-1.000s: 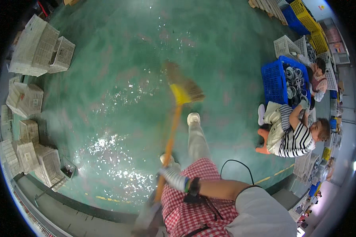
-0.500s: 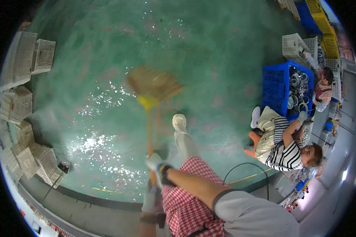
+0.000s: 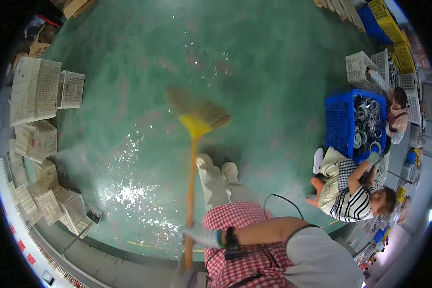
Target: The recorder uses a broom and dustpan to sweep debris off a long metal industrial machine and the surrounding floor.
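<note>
A broom [image 3: 191, 177] with a wooden handle, a yellow collar and brown bristles reaches out ahead of my feet, its bristles smeared by motion over the green floor. My right hand [image 3: 201, 235], in a light glove, is closed round the handle in front of my checked apron. Lower down, at the handle's near end, my left hand [image 3: 183, 277] is also wrapped round it, blurred and partly cut off by the picture's lower edge. Small shiny white scraps [image 3: 129, 194] lie scattered on the floor left of the broom, densest at the lower left.
White plastic crates [image 3: 36, 91] are stacked along the left side, with a dustpan-like container [image 3: 94, 216] beside them. On the right, a blue crate [image 3: 338, 122] holds metal rings; two people work around it. A black cable [image 3: 285, 196] curves near my right side.
Both hands have drawn back toward my body with the handle. The bristles have shifted slightly right and nearer. My other foot now shows beside the first.
</note>
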The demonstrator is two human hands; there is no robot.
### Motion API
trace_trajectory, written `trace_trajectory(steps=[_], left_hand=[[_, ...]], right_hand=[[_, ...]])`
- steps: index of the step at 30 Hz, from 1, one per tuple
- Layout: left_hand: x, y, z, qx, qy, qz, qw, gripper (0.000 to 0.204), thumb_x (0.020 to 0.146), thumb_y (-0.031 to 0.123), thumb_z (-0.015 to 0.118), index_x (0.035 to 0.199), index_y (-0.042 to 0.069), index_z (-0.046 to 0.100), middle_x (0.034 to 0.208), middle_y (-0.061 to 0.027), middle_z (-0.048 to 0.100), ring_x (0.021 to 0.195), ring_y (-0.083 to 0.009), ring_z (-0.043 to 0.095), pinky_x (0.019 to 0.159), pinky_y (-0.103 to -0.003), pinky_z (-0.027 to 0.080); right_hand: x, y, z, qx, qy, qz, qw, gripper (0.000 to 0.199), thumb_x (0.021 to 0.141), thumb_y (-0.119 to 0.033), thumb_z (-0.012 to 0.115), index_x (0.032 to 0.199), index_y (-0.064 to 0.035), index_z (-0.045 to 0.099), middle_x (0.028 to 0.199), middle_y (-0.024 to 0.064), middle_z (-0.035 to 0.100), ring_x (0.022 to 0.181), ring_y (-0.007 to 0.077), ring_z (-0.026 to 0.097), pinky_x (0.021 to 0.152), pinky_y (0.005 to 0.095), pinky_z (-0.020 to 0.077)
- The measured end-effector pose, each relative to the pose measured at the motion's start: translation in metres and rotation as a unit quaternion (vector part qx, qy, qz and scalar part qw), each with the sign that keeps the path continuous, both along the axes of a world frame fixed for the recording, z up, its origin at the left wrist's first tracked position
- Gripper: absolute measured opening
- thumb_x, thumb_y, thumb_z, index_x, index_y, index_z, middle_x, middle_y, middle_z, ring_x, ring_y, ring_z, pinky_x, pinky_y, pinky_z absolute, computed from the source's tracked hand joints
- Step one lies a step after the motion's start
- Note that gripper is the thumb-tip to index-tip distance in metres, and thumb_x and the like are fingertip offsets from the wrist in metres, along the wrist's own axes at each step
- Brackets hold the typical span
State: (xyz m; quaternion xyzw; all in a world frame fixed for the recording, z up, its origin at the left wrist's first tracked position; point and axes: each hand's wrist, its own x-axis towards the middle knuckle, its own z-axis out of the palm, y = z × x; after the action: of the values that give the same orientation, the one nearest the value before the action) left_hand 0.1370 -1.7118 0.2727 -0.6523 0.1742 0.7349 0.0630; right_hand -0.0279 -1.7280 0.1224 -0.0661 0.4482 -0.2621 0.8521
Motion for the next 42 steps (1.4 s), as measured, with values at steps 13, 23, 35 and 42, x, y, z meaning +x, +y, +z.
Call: trace_trajectory(steps=[13,23,35,42], left_hand=[[-0.271,-0.207,-0.271,-0.126,0.198,-0.228,0.945,0.044,0.086,0.022,0.058,0.126,0.007,0.046,0.079,-0.0031,0.055,0.064,-0.0106,0.051,0.054,-0.024,0.043],[0.009,-0.16,-0.076,0.054,-0.059,0.096,0.992,0.057,0.091,0.024,0.052,0.141,0.017,0.024,0.054,0.0057,0.034,0.036,-0.004,0.031,0.03,-0.019,0.024],[-0.147,-0.291,-0.052,-0.031,0.027,0.016,0.999,0.052,0.085,0.009,0.048,0.135,0.008,0.032,0.058,0.0,0.044,0.039,-0.0077,0.038,0.033,-0.024,0.031],[-0.417,-0.444,-0.318,-0.326,0.203,-0.319,0.866,0.055,0.081,0.02,0.054,0.134,0.012,0.039,0.093,-0.0139,0.058,0.08,-0.0244,0.059,0.064,-0.035,0.047]], right_hand=[[-0.289,-0.149,-0.279,-0.101,0.642,0.367,0.666,0.036,0.087,-0.032,0.044,0.077,-0.0006,0.058,0.071,0.0227,0.059,0.059,0.0328,0.061,0.049,0.0434,0.0425],[0.239,-0.069,-0.245,-0.092,0.251,0.342,0.901,0.022,0.081,-0.025,0.059,0.099,-0.0118,0.061,0.076,0.0081,0.063,0.076,0.023,0.064,0.049,0.0352,0.0489],[-0.136,-0.27,-0.04,-0.124,0.172,-0.108,0.971,0.034,0.087,-0.038,0.054,0.094,-0.0049,0.052,0.081,0.0078,0.058,0.072,0.0199,0.059,0.062,0.0353,0.0494],[-0.423,-0.454,-0.178,0.096,0.395,-0.241,0.881,0.031,0.087,-0.029,0.052,0.07,-0.0023,0.051,0.058,0.0077,0.051,0.049,0.0226,0.053,0.046,0.0377,0.0418]])
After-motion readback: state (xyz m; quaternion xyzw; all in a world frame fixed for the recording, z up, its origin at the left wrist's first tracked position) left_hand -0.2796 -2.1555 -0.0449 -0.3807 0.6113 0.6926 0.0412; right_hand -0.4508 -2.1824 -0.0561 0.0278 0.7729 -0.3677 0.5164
